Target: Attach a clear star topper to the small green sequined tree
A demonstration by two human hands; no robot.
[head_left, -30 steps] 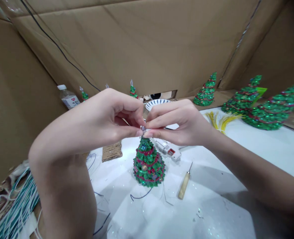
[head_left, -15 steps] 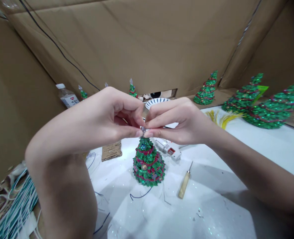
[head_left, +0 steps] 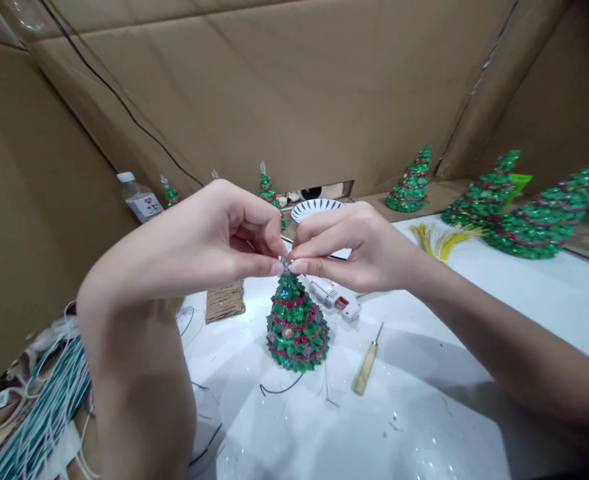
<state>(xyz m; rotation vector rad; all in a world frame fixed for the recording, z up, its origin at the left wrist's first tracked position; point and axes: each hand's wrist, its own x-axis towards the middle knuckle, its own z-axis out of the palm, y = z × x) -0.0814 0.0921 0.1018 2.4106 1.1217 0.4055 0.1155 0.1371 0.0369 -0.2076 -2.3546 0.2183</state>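
Observation:
A small green Christmas tree (head_left: 297, 330) with red garland and beads stands upright on the white table (head_left: 424, 427). At its tip sits a clear, shiny tree topper (head_left: 287, 265), mostly covered by fingers. My left hand (head_left: 244, 233) pinches the topper from the left between thumb and fingertips. From the other side, my right hand (head_left: 344, 247) is closed on it the same way, its fingertips almost meeting the left ones. A wooden-handled awl (head_left: 366, 367) lies to the right of the tree. Behind the tree rests a white glue gun (head_left: 332, 297), partly hidden.
Finished trees (head_left: 411, 180) stand at the back right, near yellow strands (head_left: 442, 240). A bottle (head_left: 139, 198), a striped plate (head_left: 314, 209) and a corrugated cardboard piece (head_left: 225, 302) lie around. Teal cords (head_left: 49, 400) fill the lower left. Cardboard walls (head_left: 324, 87) enclose the table.
Both hands keep their pinch at the treetop, with only slight finger movement. My left forearm has shifted a little to the right. The camera view has moved slightly.

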